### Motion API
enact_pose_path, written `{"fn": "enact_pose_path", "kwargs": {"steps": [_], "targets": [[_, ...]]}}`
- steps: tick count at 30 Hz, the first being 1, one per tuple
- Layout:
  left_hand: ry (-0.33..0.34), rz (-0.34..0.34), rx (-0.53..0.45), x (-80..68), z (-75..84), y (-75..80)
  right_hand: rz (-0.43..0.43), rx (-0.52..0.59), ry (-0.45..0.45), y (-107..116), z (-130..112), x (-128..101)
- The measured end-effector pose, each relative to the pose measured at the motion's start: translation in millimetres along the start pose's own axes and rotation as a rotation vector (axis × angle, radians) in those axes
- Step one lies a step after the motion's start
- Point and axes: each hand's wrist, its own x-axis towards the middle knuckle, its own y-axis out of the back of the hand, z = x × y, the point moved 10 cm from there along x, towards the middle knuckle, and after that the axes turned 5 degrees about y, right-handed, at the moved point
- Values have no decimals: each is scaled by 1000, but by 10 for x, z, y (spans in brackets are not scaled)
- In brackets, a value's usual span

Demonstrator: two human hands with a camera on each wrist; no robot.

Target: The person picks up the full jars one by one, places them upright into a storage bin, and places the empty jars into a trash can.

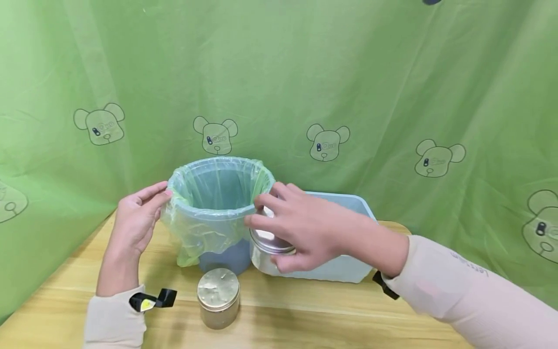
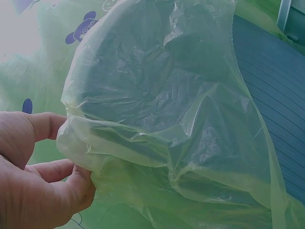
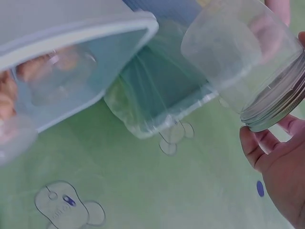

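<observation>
A blue trash bin (image 1: 226,257) stands on the table, lined with a translucent green trash bag (image 1: 202,235) folded out over its rim. My left hand (image 1: 135,215) pinches the bag at the bin's left rim; the left wrist view shows thumb and fingers (image 2: 78,183) on the film's edge. Just right of the bin, my right hand (image 1: 301,223) grips a clear jar (image 3: 224,52) by its silvery metal lid (image 3: 281,102). The jar's transparent wall looks bare inside. A smaller jar (image 1: 220,315) with a dented metal lid stands upright in front of the bin.
A pale blue tub (image 1: 335,269) sits beside the bin, partly behind my right hand. Clear containers with brownish-orange contents (image 3: 62,71) show inside it in the right wrist view. Behind everything hangs a green cloth (image 1: 270,87) printed with bear heads. The tabletop (image 1: 305,320) is wood-patterned.
</observation>
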Motion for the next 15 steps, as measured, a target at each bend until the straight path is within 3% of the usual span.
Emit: {"fn": "enact_pose_path", "kwargs": {"steps": [15], "targets": [[-5, 9, -27, 15, 8, 20, 26, 17, -117, 520, 474, 213]]}}
